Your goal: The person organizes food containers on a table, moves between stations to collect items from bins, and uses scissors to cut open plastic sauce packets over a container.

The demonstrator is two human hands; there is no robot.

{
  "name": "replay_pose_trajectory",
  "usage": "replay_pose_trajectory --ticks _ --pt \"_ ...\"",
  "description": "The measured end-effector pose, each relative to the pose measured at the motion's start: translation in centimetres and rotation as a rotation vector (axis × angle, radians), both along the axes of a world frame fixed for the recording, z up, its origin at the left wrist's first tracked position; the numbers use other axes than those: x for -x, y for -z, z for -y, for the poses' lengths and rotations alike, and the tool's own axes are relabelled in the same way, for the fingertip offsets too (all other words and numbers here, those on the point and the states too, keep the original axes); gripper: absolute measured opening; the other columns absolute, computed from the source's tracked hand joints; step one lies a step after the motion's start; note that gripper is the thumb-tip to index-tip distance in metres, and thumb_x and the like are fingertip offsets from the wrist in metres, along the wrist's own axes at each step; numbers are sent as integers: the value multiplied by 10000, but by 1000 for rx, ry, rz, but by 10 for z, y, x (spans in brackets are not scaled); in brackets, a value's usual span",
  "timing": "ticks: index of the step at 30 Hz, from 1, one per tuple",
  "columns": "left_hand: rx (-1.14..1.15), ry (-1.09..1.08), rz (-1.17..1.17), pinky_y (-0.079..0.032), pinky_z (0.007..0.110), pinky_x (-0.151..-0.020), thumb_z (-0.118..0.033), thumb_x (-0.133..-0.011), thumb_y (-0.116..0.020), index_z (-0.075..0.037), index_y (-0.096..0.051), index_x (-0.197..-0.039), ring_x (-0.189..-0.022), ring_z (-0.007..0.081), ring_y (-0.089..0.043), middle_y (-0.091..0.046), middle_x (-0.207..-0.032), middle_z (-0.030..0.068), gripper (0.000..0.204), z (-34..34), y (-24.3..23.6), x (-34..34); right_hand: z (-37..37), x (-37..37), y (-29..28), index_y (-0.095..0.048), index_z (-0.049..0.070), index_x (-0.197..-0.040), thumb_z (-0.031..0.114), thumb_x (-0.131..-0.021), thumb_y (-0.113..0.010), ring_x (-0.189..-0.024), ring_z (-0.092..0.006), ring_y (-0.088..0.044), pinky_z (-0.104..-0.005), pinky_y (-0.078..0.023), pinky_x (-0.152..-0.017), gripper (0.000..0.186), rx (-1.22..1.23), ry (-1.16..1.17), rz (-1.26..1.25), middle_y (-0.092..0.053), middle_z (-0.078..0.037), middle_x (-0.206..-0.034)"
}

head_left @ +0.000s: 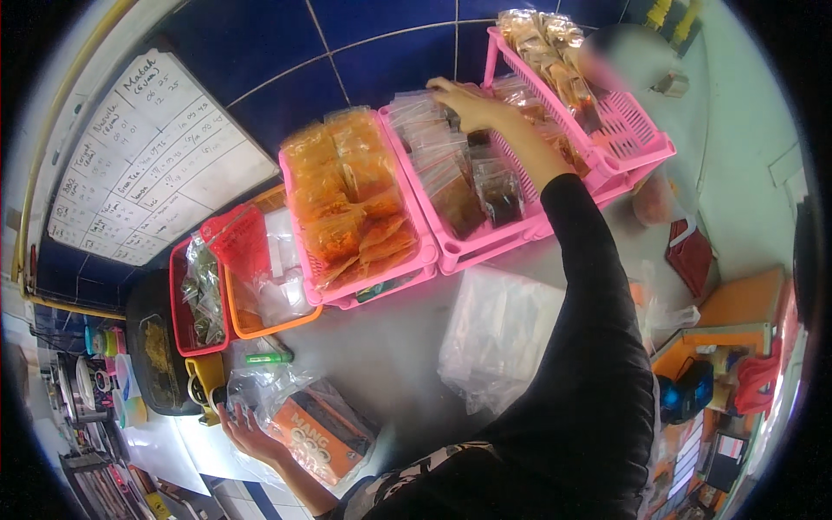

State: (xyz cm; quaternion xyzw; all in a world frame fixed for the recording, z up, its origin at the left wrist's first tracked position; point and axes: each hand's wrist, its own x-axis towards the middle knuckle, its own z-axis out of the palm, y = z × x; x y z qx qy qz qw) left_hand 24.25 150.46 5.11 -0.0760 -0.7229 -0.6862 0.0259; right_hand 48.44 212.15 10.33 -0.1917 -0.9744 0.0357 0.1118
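Observation:
My right hand (475, 108) reaches over the far end of a pink basket (485, 251), fingers stretched out and resting on clear packets of dark contents (455, 195). Its lower fingers are partly hidden, and I see no packet lifted. Down at the lower left, my left hand (253, 438) hovers with fingers apart, holding nothing. It is beside a clear plastic bag with an orange printed pack (321, 433) and close to a yellow tape dispenser (206, 377).
Another pink basket (364, 286) holds packets with orange contents (351, 186). A raised pink rack (628, 121) stands at the far right. Red (195, 347) and orange trays (276, 325) sit at left. Plastic bags (498, 334) lie on the steel table (381, 334); a whiteboard (156, 156) is behind.

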Motion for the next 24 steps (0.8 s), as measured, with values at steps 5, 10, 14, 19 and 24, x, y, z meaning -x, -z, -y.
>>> replay_pose_trajectory --ticks 5,10,14,19,24 --pt "8 -14 16 -319 466 -981 -359 -926 -339 -49 -385 -1316 -1201 336 -409 -376 -1365 82 500 2 -3 0 1 2 -6 -471 43 -1119 -38 -464 -716 -1084 -337 -493 -392 -450 -850 704 67 130 104 -431 -120 -1207" --pt "8 -31 -14 -334 450 -968 -363 -924 -352 -32 -381 -1315 -1176 332 -438 -387 -1355 70 513 12 -6 -3 20 1 -28 -469 75 -1121 12 -454 -762 -1052 -341 -505 -408 -450 -797 731 168 310 152 -521 -112 -1065" --pt "42 -36 -32 -348 438 -953 -357 -923 -367 -24 -380 -1312 -1160 324 -456 -395 -1342 73 512 25 1 1 16 -10 -25 -534 72 -1020 103 -480 -788 -1013 -348 -522 -396 -450 -787 597 -1 294 196 -581 -114 -974" --pt "-35 -35 2 -356 412 -941 -354 -925 -377 -32 -388 -1306 -1142 286 -472 -402 -1322 93 499 26 -6 -3 8 -5 -28 -576 63 -930 162 -463 -804 -1008 -325 -538 -366 -445 -797 529 173 197 388 -606 -99 -1011" --pt "-19 -63 7 -352 400 -938 -353 -931 -370 -43 -371 -1316 -1134 277 -462 -403 -1331 68 495 37 -11 -8 15 -8 -40 -567 61 -1085 132 -485 -782 -1078 -293 -527 -366 -440 -857 642 367 293 503 -596 -126 -1094"
